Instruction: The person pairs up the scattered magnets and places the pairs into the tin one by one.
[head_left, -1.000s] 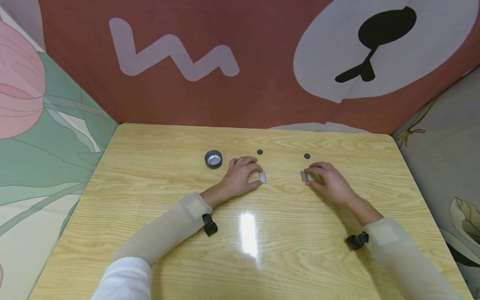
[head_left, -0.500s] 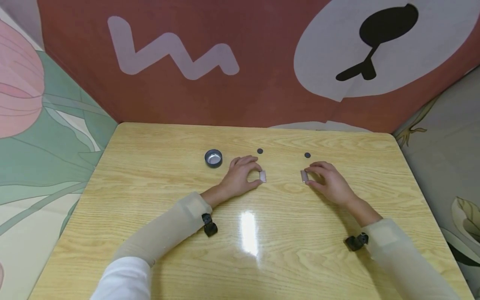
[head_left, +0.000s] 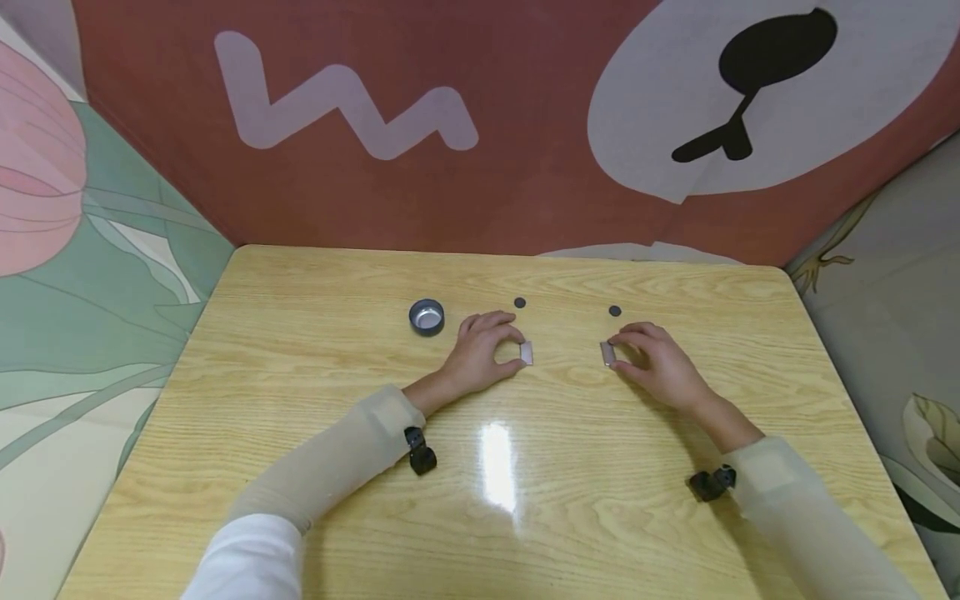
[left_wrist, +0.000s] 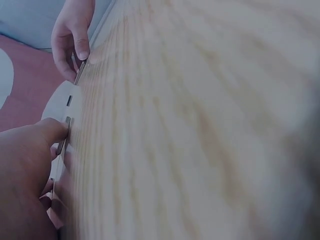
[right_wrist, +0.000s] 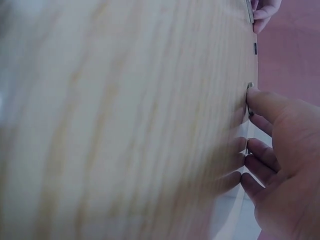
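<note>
Right of the dark bowl, the left hand held a pale slab, the right hand a grey slab, fingers clamped on opposite ends, likely for steadiness.

Wood-grain table held dark round bowl, at 9 o'clock of two dark discs; rectangular pieces were at discs' 6 o'clock, contact unclear.

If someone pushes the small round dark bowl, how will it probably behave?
The bowl would probably slide rather than tip, being low and wide. Its even outline suggests stiffness. Tipped sideways, it might roll, because it is round.
</note>
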